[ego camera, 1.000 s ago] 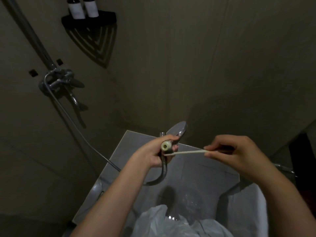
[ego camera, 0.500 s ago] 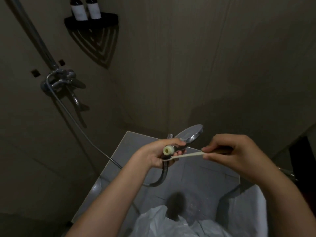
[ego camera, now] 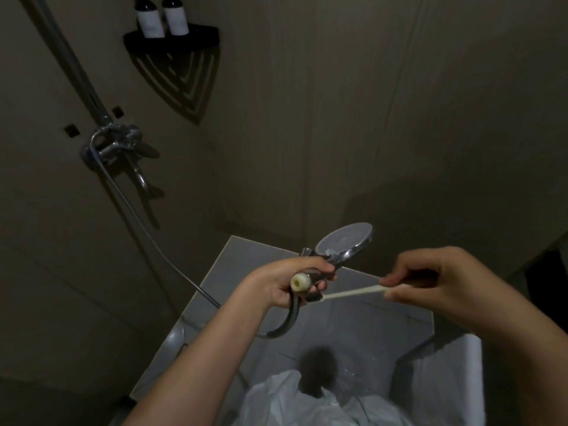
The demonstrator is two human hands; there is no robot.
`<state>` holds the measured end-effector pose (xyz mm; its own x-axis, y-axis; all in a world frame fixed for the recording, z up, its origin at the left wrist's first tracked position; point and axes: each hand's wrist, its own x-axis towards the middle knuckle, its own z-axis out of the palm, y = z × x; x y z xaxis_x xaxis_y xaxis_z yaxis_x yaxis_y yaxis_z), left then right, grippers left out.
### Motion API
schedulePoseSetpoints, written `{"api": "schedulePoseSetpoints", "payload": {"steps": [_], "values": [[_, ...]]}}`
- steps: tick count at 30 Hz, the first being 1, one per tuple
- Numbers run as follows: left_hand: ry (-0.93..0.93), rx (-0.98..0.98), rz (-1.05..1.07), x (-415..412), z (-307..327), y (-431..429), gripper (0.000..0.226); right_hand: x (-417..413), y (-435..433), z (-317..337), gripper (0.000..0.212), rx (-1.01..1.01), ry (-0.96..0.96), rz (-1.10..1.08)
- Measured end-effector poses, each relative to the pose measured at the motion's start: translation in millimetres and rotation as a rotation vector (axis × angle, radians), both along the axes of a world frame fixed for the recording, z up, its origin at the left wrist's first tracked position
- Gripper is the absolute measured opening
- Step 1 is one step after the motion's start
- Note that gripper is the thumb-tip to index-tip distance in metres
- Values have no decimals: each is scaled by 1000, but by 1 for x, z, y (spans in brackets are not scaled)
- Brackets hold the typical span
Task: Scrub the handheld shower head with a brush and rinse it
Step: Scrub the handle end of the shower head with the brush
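Note:
My left hand (ego camera: pixel 285 282) grips the handle of the chrome handheld shower head (ego camera: pixel 345 242), whose round spray face tilts up and to the right. A pale ring fitting (ego camera: pixel 299 281) shows at the handle's lower end, where the metal hose (ego camera: pixel 289 321) curves down and left. My right hand (ego camera: pixel 436 279) pinches the thin cream handle of a small brush (ego camera: pixel 353 293). Its dark bristle end (ego camera: pixel 313 298) sits under my left fingers, against the lower part of the handle.
The hose runs up to the wall mixer tap (ego camera: pixel 120 142) and shower rail (ego camera: pixel 67 59) at left. A black corner shelf (ego camera: pixel 172 41) holds two dark bottles (ego camera: pixel 163 15). Grey floor tiles (ego camera: pixel 368 318) lie below, with white plastic sheeting (ego camera: pixel 307 404) at the bottom.
The shower head has turned so its spray face now shows fully and points further right. The brush tip has slid lower, below the pale ring, and my right hand shifted slightly right.

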<state>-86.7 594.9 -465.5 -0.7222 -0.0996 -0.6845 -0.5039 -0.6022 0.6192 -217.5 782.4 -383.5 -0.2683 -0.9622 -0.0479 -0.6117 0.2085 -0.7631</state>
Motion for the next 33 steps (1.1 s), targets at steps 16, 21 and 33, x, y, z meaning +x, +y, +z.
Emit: {"api": "schedulePoseSetpoints", "payload": {"steps": [16,21,33], "values": [[-28,-174,-22,-1,7,5,6,2,-8,0,6,-13,42,-23],[38,-168,88,2,1,5,24,-1,-4,-8,14,-42,-91,20],[108,-34,347,-3,-1,8,9,1,-5,-19,23,-133,-111,-69]]}}
